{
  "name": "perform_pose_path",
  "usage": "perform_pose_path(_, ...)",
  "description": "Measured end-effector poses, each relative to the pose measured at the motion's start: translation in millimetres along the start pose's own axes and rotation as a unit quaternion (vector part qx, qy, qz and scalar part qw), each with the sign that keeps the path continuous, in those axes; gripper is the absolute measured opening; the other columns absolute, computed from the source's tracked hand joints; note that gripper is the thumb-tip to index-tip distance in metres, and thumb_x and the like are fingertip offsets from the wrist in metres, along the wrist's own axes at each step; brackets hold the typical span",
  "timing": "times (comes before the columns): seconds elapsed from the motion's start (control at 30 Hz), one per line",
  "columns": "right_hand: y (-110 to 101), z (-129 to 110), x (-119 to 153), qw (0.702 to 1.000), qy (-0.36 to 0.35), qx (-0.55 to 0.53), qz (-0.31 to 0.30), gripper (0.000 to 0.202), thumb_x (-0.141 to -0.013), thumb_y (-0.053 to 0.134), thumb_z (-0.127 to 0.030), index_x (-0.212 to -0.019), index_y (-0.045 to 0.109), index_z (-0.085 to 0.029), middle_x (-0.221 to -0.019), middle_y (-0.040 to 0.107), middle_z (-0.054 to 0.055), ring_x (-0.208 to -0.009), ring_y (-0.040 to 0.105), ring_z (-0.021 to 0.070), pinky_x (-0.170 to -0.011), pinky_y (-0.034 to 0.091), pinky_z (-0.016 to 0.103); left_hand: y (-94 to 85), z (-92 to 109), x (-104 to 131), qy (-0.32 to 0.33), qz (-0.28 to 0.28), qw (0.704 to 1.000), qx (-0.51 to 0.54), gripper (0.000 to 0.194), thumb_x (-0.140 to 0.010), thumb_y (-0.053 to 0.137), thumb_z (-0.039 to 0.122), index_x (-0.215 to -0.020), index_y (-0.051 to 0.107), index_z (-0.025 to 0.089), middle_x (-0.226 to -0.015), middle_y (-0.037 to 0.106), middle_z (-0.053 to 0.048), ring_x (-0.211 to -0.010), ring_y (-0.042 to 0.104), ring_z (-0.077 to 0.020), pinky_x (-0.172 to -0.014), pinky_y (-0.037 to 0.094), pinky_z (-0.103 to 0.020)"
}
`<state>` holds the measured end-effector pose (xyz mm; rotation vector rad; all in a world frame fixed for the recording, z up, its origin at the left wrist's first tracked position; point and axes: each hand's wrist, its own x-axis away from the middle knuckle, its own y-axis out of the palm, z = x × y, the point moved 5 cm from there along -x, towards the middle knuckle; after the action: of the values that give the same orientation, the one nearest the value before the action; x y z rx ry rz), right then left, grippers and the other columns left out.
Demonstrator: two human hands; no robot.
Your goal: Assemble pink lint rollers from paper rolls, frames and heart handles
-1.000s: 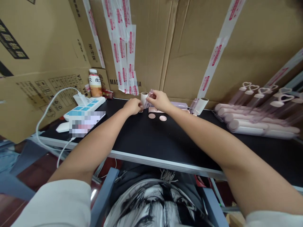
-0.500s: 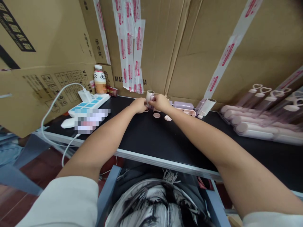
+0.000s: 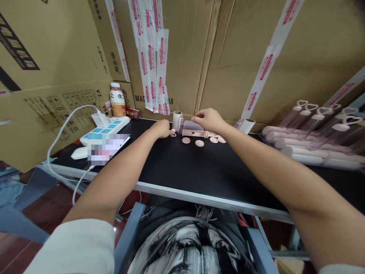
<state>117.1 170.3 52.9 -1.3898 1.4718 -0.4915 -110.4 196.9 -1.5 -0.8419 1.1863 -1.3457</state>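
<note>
My left hand (image 3: 161, 128) rests low over the table, its fingers curled together at a small pink heart-topped piece (image 3: 173, 134). An upright white tube (image 3: 176, 118) with a clear purplish tube (image 3: 180, 124) beside it stands just right of that hand. My right hand (image 3: 210, 120) hovers at the far side with fingers loosely apart and nothing visible in them. Beneath its fingertips are a translucent purple box (image 3: 191, 125) and a long pink plastic part (image 3: 194, 133). Several pink discs lie in front, among them one disc (image 3: 186, 140) and another disc (image 3: 199, 143).
At right, pale pink tubes (image 3: 308, 150) lie stacked, with heart-handled clear tubes (image 3: 316, 118) behind. Another white tube (image 3: 247, 126) leans near the back. A power strip (image 3: 105, 129), a phone (image 3: 107, 148) and a drink bottle (image 3: 117, 101) occupy the left. Cardboard walls (image 3: 182, 57) enclose the back.
My right hand has left the upright tube and moved right over the purple box. My left hand has let go of the tube and shifted slightly left, down to the heart-topped piece.
</note>
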Motion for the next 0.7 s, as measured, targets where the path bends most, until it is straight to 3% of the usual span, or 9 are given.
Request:
perform_pose_path(0.13,-46.4,32.2,32.4,0.997,-0.003,-0.004,0.073,0.028,-0.087,0.066,-0.037,-0.097,0.084,-0.017,-0.094,0.081,0.01,-0.086,0.071,0.0246,-0.077,0.049,0.036,-4.7,13.2,12.2,0.007,-0.017,1.0,-0.016,0.027,-0.078,0.078,0.044,-0.083,0.069,0.019,-0.087,0.074,-0.01,-0.082,0.068,-0.0258,-0.068,0.042,-0.032)
perform_pose_path(0.27,-72.3,78.2,70.0,0.992,0.03,-0.011,0.124,0.025,-0.085,0.062,-0.035,-0.086,0.081,-0.018,-0.079,0.077,0.007,-0.075,0.068,0.023,-0.071,0.046,0.035,-2.9,38.0,26.8,0.065,-0.041,0.997,-0.022,0.023,-0.083,0.073,0.043,-0.078,0.068,0.021,-0.084,0.074,-0.007,-0.077,0.065,-0.0216,-0.065,0.038,-0.03)
perform_pose_path(0.37,-76.9,117.4,88.9,0.983,0.068,-0.049,0.163,0.023,-0.084,0.06,-0.035,-0.078,0.075,-0.018,-0.068,0.071,0.005,-0.065,0.062,0.0201,-0.066,0.043,0.033,5.9,56.5,37.2,0.112,-0.074,0.99,-0.029,0.025,-0.082,0.073,0.044,-0.074,0.065,0.021,-0.078,0.072,-0.005,-0.072,0.062,-0.0202,-0.062,0.035,-0.03)
perform_pose_path(0.53,-70.6,159.0,90.4,0.976,0.101,-0.124,0.15,0.023,-0.081,0.059,-0.038,-0.072,0.068,-0.019,-0.062,0.063,0.002,-0.057,0.052,0.0155,-0.061,0.04,0.03,12.7,69.5,45.5,0.145,-0.086,0.985,-0.032,0.03,-0.085,0.067,0.048,-0.073,0.062,0.022,-0.073,0.067,-0.003,-0.069,0.059,-0.0191,-0.061,0.034,-0.03)
perform_pose_path(0.63,-66.6,159.7,85.7,0.981,0.065,-0.119,0.14,0.026,-0.082,0.057,-0.041,-0.074,0.067,-0.018,-0.066,0.064,0.002,-0.061,0.053,0.0159,-0.063,0.04,0.03,-1.0,64.8,42.4,0.149,-0.03,0.988,0.014,0.031,-0.085,0.067,0.048,-0.072,0.061,0.021,-0.07,0.065,-0.002,-0.067,0.056,-0.0175,-0.061,0.033,-0.03)
perform_pose_path(0.7,-57.1,153.5,84.6,0.988,0.033,-0.12,0.092,0.029,-0.084,0.056,-0.043,-0.078,0.068,-0.018,-0.068,0.065,0.003,-0.063,0.054,0.0165,-0.063,0.04,0.03,-17.7,56.5,38.1,0.132,0.04,0.988,0.067,0.027,-0.084,0.067,0.044,-0.072,0.063,0.02,-0.072,0.066,-0.002,-0.068,0.057,-0.0168,-0.063,0.034,-0.029)
